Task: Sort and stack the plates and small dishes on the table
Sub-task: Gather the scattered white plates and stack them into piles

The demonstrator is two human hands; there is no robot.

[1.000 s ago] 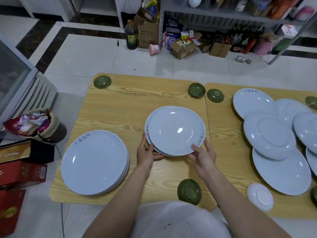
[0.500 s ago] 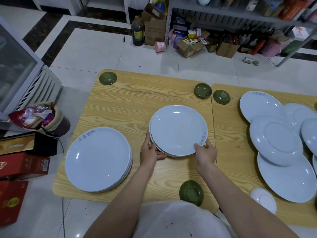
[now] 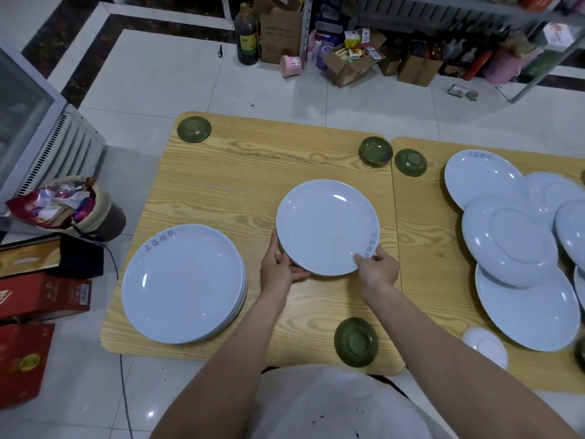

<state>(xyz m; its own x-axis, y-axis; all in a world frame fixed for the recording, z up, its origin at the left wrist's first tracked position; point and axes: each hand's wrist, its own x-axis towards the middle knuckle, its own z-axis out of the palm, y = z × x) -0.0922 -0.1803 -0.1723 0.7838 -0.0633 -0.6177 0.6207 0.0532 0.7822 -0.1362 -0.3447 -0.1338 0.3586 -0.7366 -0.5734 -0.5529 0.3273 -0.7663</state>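
Observation:
A small stack of white plates [image 3: 326, 226] sits in the middle of the wooden table [image 3: 221, 185]. My left hand [image 3: 280, 267] grips its near-left rim and my right hand [image 3: 378, 267] pinches its near-right rim, thumb on top. A taller stack of white plates [image 3: 183, 283] stands at the near left. Several loose white plates [image 3: 509, 242] overlap on the right table. Small green dishes lie scattered: one upside down near me [image 3: 356, 342], one at the far left corner [image 3: 193, 129], two at the far middle [image 3: 375, 151] [image 3: 410, 162]. A small white dish [image 3: 484, 346] lies at the near right.
A full bin [image 3: 76, 207] and red boxes [image 3: 38, 296] stand on the floor to the left. Cardboard boxes, a dark bottle [image 3: 246, 36] and shelving crowd the far floor. The two tables meet at a seam [image 3: 394, 217].
The top plate, offset to the right a second ago, now sits squared on the plates under it. Both hands stay on the stack's near rim.

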